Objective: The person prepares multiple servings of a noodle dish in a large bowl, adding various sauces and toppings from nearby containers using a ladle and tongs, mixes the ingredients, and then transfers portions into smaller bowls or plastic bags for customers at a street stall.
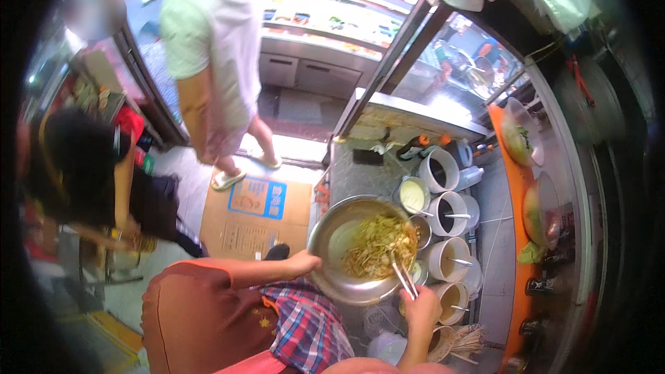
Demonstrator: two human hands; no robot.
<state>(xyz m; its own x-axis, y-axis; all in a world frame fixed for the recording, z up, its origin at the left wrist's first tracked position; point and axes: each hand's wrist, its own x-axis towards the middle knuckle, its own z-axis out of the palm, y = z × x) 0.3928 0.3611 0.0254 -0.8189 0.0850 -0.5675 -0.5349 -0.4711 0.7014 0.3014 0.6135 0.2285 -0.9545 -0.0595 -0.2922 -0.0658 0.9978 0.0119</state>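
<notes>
A wide stainless steel bowl [332, 280] holds a mixed heap of shredded food [376, 244], lying mostly in its right half. My left hand [305, 264] grips the bowl's left rim. Metal tongs [403, 275] are held in my right hand [422, 305] at the bowl's lower right, their tips in the food. Just past the bowl's right side stand a small steel container [423, 231] and a container of pale creamy sauce [413, 195] with a spoon in it.
Several white tubs of sauce [448, 259] line the counter [353, 182]'s right side. Bottles [413, 146] stand at its far end, wooden skewers [467, 340] near me. Bowls rest on an orange shelf [509, 166]. Two people stand at left, near flattened cardboard [296, 208] on the floor.
</notes>
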